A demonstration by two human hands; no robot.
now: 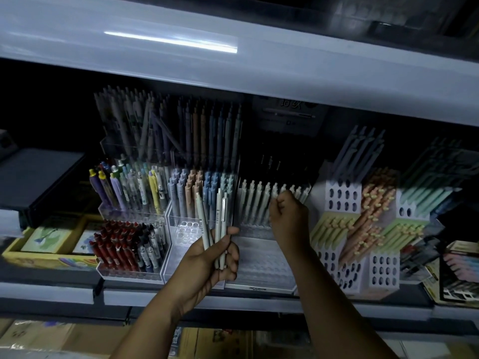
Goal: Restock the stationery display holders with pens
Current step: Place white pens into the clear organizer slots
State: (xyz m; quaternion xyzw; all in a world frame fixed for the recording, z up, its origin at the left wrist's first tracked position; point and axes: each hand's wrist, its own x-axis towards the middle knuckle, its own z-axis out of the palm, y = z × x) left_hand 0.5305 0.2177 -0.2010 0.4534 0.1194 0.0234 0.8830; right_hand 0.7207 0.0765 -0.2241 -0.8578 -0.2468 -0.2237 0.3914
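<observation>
A: Head view. Pens point(217, 224): slim, pale grey-green, centre frame, fanned slightly, long axes near vertical, clicker ends up. Left hand point(210, 260) grips their lower halves.
B: Right hand point(289, 218)?
A: Fingers curled at the pen row point(259, 200) in the clear holder point(261, 257). Cannot tell if it grips one. The holder's lower part is open sockets.

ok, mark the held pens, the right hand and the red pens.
held pens point(219, 216), head view, barrel of the middle pen.
right hand point(289, 221), head view, back of the hand.
red pens point(115, 246), head view, middle of the cluster.
</observation>
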